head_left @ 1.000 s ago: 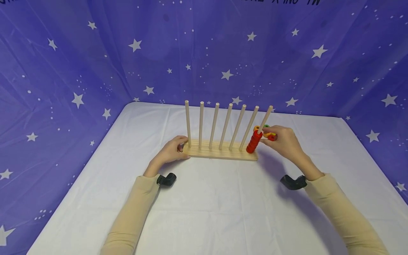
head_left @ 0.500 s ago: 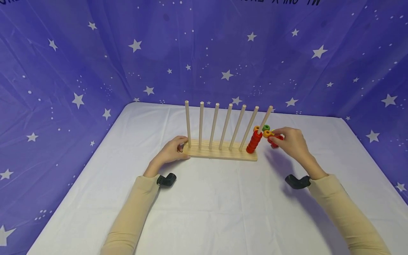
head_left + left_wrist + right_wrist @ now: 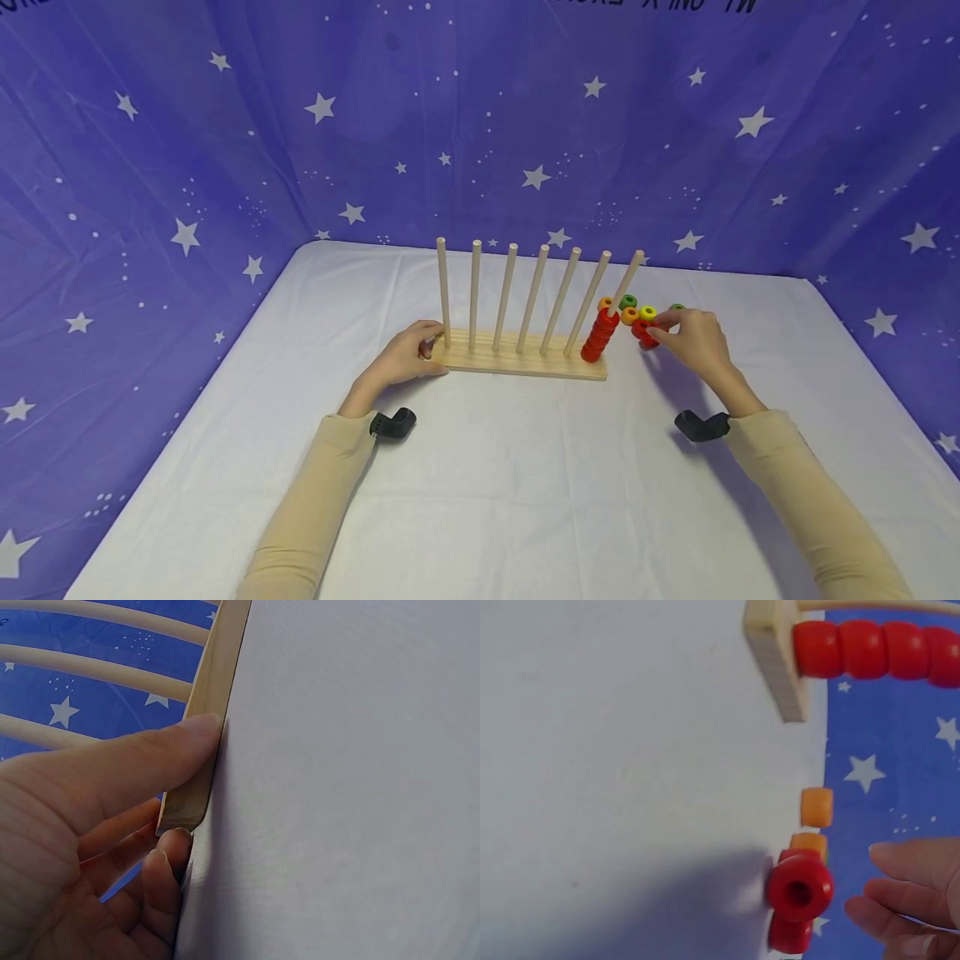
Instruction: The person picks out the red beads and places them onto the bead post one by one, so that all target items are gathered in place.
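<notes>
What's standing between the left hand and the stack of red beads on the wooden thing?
Six bare pegs, in a row on the wooden base, between the left hand and the red beads. The head view shows it.

Rack (image 3: 517, 358) on table (image 3: 495, 475); bead stack (image 3: 599, 337) on rightmost of 7 pegs (image 3: 534, 292); loose beads (image 3: 630, 320) right.

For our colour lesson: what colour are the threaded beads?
The threaded beads are red, clearest in the right wrist view.
</notes>
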The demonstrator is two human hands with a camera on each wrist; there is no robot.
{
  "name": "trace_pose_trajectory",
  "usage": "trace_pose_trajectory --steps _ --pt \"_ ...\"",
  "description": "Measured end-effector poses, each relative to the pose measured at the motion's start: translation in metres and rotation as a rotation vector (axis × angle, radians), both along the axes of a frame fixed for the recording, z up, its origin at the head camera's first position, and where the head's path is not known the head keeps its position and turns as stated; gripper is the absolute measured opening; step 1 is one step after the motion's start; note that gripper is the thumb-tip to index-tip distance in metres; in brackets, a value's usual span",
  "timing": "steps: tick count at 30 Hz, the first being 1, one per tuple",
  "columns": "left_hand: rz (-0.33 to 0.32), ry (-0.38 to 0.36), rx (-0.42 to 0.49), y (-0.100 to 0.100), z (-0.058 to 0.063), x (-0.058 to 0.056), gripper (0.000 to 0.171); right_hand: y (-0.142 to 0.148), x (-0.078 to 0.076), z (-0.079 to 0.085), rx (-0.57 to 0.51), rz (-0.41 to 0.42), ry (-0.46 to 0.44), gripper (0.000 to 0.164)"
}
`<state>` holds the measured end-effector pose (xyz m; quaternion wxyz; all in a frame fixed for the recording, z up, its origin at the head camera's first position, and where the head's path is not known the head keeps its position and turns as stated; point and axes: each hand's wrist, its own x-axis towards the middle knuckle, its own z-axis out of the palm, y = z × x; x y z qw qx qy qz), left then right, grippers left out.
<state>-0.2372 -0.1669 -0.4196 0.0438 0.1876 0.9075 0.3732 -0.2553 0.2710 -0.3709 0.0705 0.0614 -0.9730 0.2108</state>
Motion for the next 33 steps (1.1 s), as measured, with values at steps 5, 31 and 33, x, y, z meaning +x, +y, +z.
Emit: trace_pose_trajectory --steps 5,31,33 --pt "-0.007 0.002 -0.005 0.000 -0.001 0.000 0.073 0.006 -0.003 -0.008 0.017 -0.016 0.007 0.032" --pt "0.007 -0.017 0.000 0.001 0.002 0.000 0.073 0.009 -0.006 -0.015 0.055 0.027 -0.145 0.035" --pt "0.009 -0.019 0.003 0.001 0.002 0.000 0.073 0.010 -0.006 -0.015 0.055 0.039 -0.153 0.035"
